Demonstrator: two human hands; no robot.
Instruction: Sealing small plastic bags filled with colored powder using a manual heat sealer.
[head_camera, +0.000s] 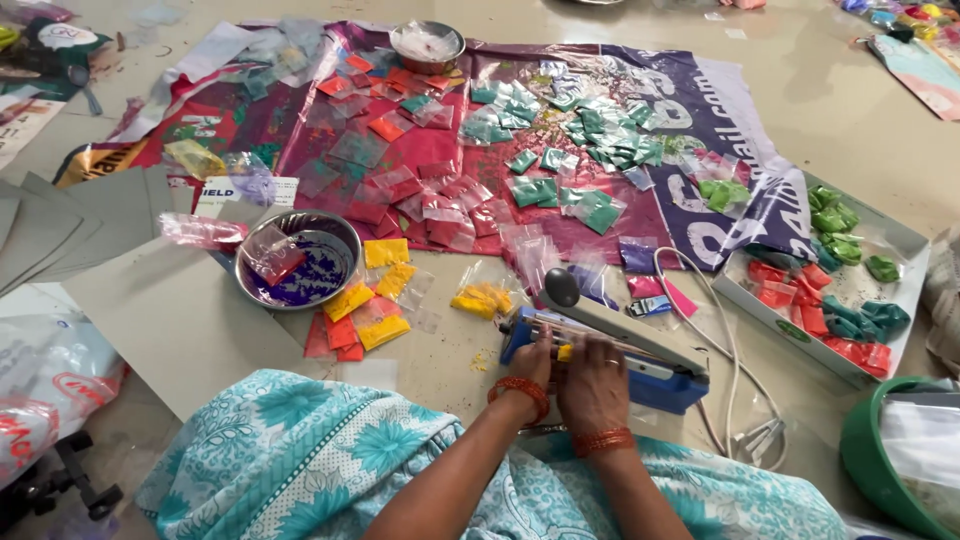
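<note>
A blue heat sealer (655, 375) with a grey arm and black knob (561, 288) lies on the floor in front of me. My left hand (531, 361) and my right hand (594, 382) rest on its near edge, side by side. Together they pinch a small yellow powder packet (565, 352) laid under the arm. Both wrists wear orange bangles. The sealer's white cord (712, 330) loops off to the right.
A steel bowl (297, 258) with purple powder sits left, yellow and orange packets (365, 316) beside it. Pink and green packets cover the printed sheet (690, 120) ahead. A cardboard tray (900, 240) of packets and a green tub (868, 462) stand right.
</note>
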